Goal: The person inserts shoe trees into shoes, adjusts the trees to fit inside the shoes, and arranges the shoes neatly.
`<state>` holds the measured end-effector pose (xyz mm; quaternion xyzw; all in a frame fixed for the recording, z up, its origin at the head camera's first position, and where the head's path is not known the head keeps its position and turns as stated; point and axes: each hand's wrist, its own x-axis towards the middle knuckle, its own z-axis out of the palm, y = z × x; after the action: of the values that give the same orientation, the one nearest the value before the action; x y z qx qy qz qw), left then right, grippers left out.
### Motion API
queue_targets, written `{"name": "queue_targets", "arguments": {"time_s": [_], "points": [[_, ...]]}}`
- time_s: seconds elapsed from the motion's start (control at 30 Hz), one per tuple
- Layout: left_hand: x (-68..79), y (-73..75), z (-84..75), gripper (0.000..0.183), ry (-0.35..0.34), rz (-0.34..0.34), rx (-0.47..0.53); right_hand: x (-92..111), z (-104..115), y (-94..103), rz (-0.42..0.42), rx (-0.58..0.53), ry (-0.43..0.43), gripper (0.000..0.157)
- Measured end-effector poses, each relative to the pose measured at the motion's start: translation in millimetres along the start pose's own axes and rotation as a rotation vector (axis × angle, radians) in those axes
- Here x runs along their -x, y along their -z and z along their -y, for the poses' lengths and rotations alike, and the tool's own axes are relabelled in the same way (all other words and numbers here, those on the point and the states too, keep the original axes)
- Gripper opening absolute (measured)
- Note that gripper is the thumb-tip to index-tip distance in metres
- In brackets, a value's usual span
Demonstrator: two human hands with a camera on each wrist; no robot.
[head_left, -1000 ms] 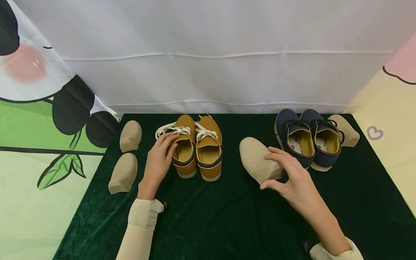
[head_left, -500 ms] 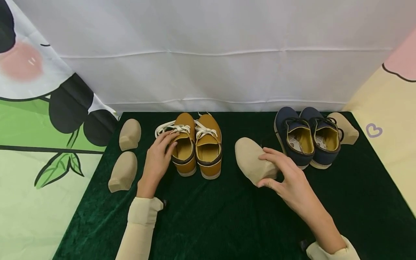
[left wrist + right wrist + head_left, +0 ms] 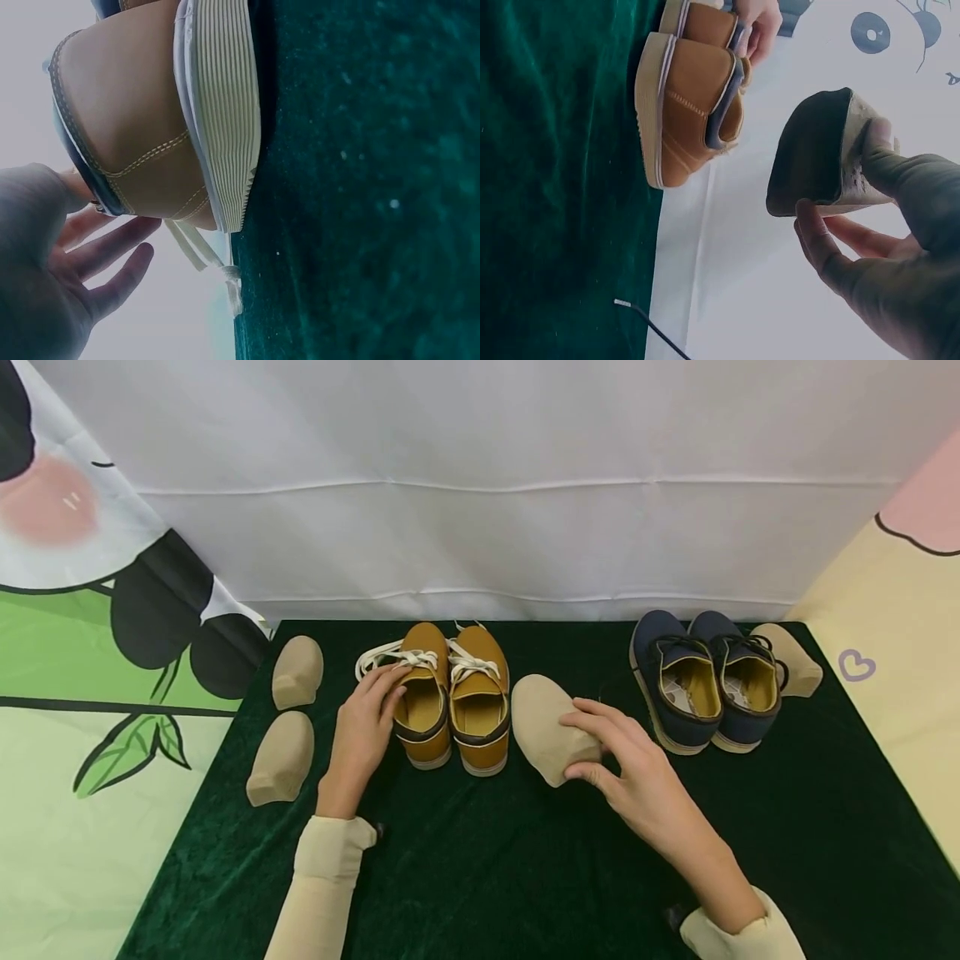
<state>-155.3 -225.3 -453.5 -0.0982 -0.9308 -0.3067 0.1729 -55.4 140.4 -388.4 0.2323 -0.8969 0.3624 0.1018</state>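
My left hand (image 3: pixel 362 724) is at the left mustard-brown shoe (image 3: pixel 422 735), its thumb inside the collar and its fingers along the outer side near the white laces. Close against that shoe stands its mate (image 3: pixel 482 752), toe also pointing away. My right hand (image 3: pixel 626 760) grips the heel end of a beige toe-shaped shoe insert (image 3: pixel 546 727) between thumb and fingers. In the right wrist view the insert (image 3: pixel 810 154) is raised off the cloth, its dark underside showing. It hangs just right of the brown pair.
A navy pair of shoes (image 3: pixel 678 727) with dark laces stands at the right, and another beige insert (image 3: pixel 797 664) lies partly behind it. Two more inserts, a far one (image 3: pixel 297 672) and a nearer one (image 3: pixel 282 756), lie at the left of the green cloth (image 3: pixel 480 868). White fabric rises behind.
My right hand has carried the beige insert leftward, from beside the navy shoes to beside the brown pair. My left hand has stayed at the left brown shoe.
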Motion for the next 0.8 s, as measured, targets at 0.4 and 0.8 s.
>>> {"name": "queue_targets", "arguments": {"time_s": [0.4, 0.8], "points": [[-1.2, -1.6, -0.1, 0.027, -0.089, -0.152, -0.093, -15, 18, -21.9, 0.111, -0.093, 0.0, 0.056], [-4.2, -2.2, 2.5, 0.026, -0.156, -0.167, -0.005, -39, 40, -50.4, 0.169, -0.174, 0.031, 0.052]]}}
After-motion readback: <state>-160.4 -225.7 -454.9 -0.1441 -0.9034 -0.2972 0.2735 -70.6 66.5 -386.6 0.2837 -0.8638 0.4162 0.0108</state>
